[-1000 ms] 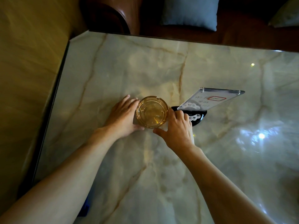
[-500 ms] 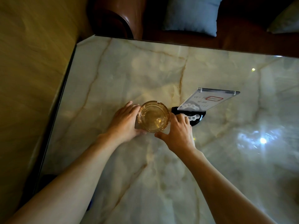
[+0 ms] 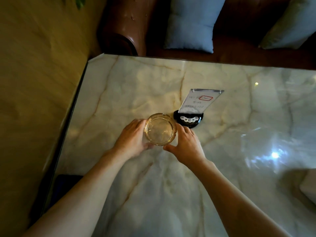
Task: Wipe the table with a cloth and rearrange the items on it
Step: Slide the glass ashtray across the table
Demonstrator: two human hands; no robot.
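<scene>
- Both hands cup a round amber glass ashtray [image 3: 160, 129] from either side: the left hand [image 3: 131, 139] curls round its left wall, the right hand [image 3: 186, 145] round its right wall, thumbs nearly meeting at the near rim.
- Fingertips of both hands are hidden behind the glass, so how firmly they press is unclear; the ashtray appears to rest on the table [image 3: 119, 86], though any small lift cannot be told.
- It sits left of the table's middle, well in from the left edge.
- Just beyond and to its right stands a black call-button stand [image 3: 189, 119] holding a tilted clear sign [image 3: 200, 100]; the print on it is too small to read.
- Right-hand fingers lie just beside the stand's base; contact cannot be judged.
- At the right edge a pale folded thing [image 3: 309, 187], perhaps a cloth, is cut off by the frame.
- At the near left edge a dark blue thing [image 3: 68, 182] is partly covered by the left forearm.
- Past the far edge sit a brown sofa [image 3: 126, 26] and cushions [image 3: 191, 23].
</scene>
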